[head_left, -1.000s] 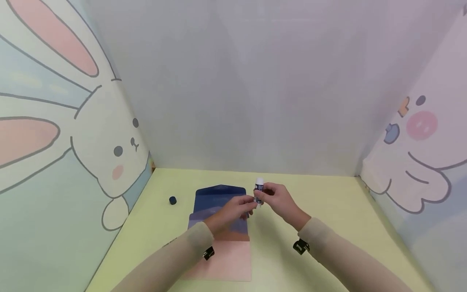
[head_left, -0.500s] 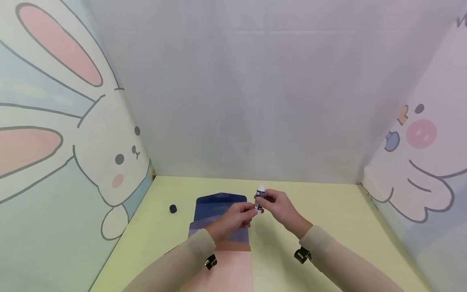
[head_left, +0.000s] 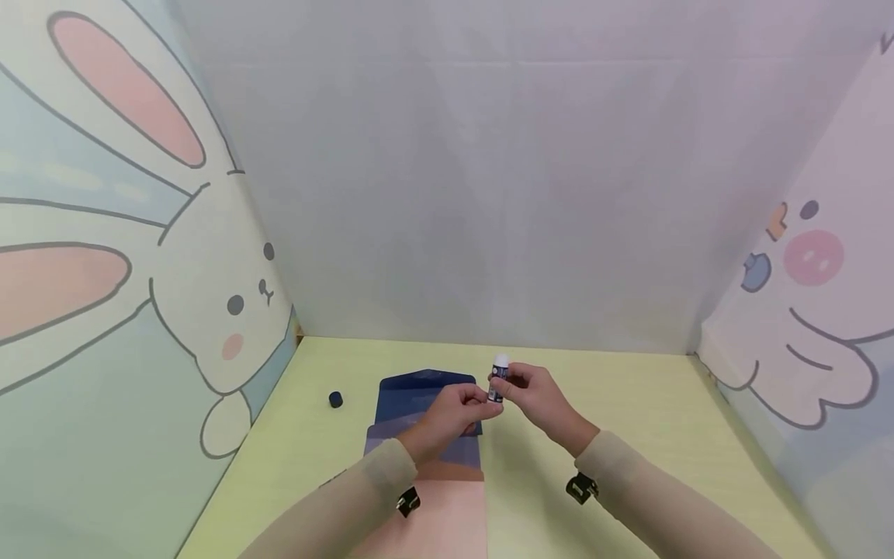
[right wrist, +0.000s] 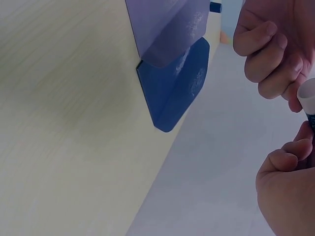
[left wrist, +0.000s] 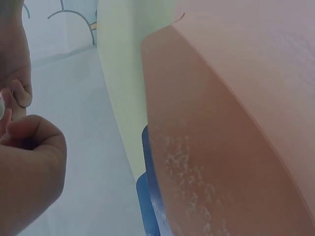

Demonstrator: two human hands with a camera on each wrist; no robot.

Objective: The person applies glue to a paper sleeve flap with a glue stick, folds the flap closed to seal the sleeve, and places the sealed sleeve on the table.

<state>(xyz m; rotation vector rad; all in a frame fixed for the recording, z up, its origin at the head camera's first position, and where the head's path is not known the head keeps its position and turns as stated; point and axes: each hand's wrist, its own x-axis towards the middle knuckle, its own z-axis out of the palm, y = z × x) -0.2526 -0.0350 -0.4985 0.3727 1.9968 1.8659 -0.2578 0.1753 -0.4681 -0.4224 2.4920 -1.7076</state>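
Observation:
Upright above the table is a glue stick (head_left: pixel 498 380) with a white top end and a dark printed label. My right hand (head_left: pixel 538 396) grips its barrel between thumb and fingers. From the other side my left hand (head_left: pixel 450 411) pinches its lower end, thumb across the base. In the right wrist view the white round end (right wrist: pixel 308 96) of the stick shows between both hands. Under the left hand lie overlapping envelopes: a dark blue one (head_left: pixel 400 400), a purple one (head_left: pixel 380 431) and, nearest me, a pink one (head_left: pixel 454 520) with an orange-brown flap (left wrist: pixel 197 108). Whitish smears mark the flaps.
A small dark cap (head_left: pixel 336 400) stands on the pale yellow table (head_left: pixel 628 435), left of the envelopes. A grey back wall (head_left: pixel 489 194) and side walls with cartoon animals enclose the table. Dark wrist devices (head_left: pixel 582 487) sit at both sleeves.
The head view has tilted slightly upward, so the table appears lower. My left thumb has shifted across the glue stick's base, while the right hand keeps its grip. Envelopes and cap stay put.

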